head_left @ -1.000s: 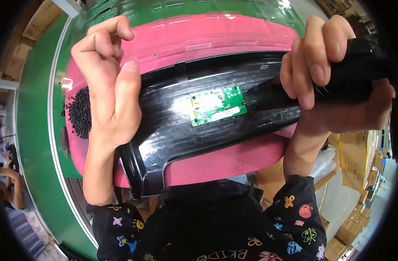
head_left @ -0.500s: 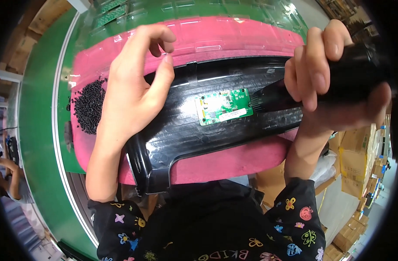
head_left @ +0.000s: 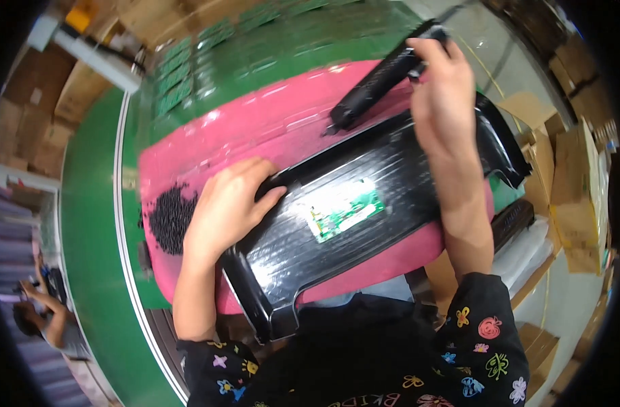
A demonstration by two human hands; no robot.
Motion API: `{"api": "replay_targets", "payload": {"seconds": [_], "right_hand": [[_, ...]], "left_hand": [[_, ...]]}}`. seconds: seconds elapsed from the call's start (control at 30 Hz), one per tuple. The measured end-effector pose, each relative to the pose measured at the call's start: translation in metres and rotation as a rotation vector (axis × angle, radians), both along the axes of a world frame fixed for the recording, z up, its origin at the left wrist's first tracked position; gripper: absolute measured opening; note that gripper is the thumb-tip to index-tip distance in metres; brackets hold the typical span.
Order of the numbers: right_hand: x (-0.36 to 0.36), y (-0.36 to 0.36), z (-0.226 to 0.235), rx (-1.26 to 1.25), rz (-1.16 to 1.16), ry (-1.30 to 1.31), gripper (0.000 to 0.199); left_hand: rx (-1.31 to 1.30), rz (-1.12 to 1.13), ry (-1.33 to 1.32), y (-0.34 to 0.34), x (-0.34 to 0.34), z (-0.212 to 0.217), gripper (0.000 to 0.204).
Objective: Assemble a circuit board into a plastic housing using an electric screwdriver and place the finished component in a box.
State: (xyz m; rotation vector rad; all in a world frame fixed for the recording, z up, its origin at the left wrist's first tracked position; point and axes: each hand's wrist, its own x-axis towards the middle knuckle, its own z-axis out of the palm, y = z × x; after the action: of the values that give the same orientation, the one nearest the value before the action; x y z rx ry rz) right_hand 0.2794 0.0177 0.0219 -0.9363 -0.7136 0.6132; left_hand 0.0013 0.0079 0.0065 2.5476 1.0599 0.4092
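A long black plastic housing point(head_left: 405, 180) lies tilted across a pink mat point(head_left: 256, 112), its hollow side up. Inside it sits a green circuit board point(head_left: 347, 211), partly washed out by glare. My left hand point(head_left: 232, 203) grips the housing's far left rim, fingers curled over the edge and thumb on the inner side. Above the far edge my right hand point(head_left: 446, 88) is wrapped around a black electric screwdriver point(head_left: 381, 81). Its tip points down and left toward the mat, apart from the board. My right forearm crosses over the housing's right part.
A heap of small black screws point(head_left: 173, 220) lies on the mat's left side. Beyond the mat, clear plastic trays point(head_left: 215, 74) hold several green boards. Cardboard boxes point(head_left: 574, 203) and a black cylindrical object point(head_left: 512, 224) are at the right. Another person point(head_left: 49, 305) is at the far left.
My right hand has carried the screwdriver from beside the board to beyond the housing's far edge. My left hand has come down onto the rim. My view has shifted and turned.
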Motion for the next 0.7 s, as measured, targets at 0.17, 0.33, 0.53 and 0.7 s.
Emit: {"api": "replay_targets", "payload": {"seconds": [0.17,0.33,0.53,0.7], "right_hand": [[-0.024,-0.014,0.014,0.135,-0.693,-0.68,0.077],[-0.04,-0.057,0.038,0.599,-0.627,-0.67,0.058],[0.036,-0.149,0.03,0.748,-0.757,-0.749,0.021],[0.159,-0.206,-0.086,-0.442,-1.13,-0.911,0.045]], "left_hand": [[0.098,0.082,0.129,-0.014,0.003,0.003,0.024],[0.127,0.005,-0.065,-0.019,-0.001,0.018,0.006],[0.788,0.233,-0.131,-0.09,-0.028,0.065,0.015],[1.055,0.581,-0.212,-0.091,-0.086,0.039,0.021]]}}
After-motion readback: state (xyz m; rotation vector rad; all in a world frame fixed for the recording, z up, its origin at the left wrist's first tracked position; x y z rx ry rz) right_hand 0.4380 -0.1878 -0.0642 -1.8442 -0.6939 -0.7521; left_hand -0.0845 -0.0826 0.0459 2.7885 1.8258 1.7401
